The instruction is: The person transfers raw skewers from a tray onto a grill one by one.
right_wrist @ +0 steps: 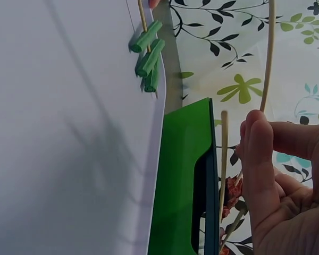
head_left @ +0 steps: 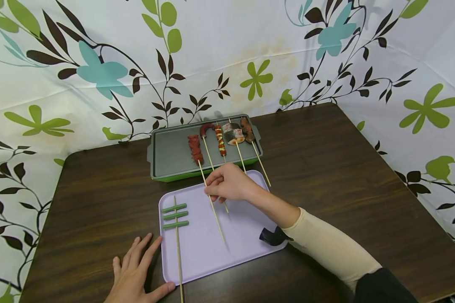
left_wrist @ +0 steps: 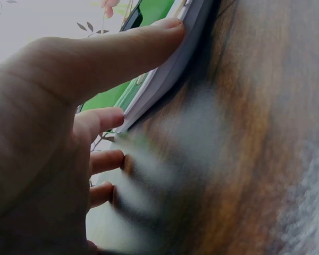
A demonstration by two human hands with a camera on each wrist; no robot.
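My right hand point(head_left: 229, 183) pinches the wooden stick of a red meat skewer point(head_left: 194, 149), between thumb and fingers. The stick's lower end reaches over a lilac tray point(head_left: 212, 248), and its meat end overlaps the grey grill plate point(head_left: 168, 153). In the right wrist view, the pinched stick point(right_wrist: 269, 53) runs past my fingertips. With fingers spread, my left hand point(head_left: 134, 269) rests at the tray's left edge, its thumb point(left_wrist: 143, 50) at the tray's rim. A skewer with green vegetable pieces point(head_left: 175, 215) lies along the tray's left side, its stick passing over the near edge.
On the grill's right half lie a curled sausage skewer point(head_left: 206, 129), a red and yellow skewer point(head_left: 220, 141), a fish skewer point(head_left: 234, 134) and a brown meat skewer point(head_left: 247, 129), sticks toward me. The grill has a green base point(right_wrist: 183, 175). A patterned cloth point(head_left: 220, 54) hangs behind the dark wooden table point(head_left: 326, 168).
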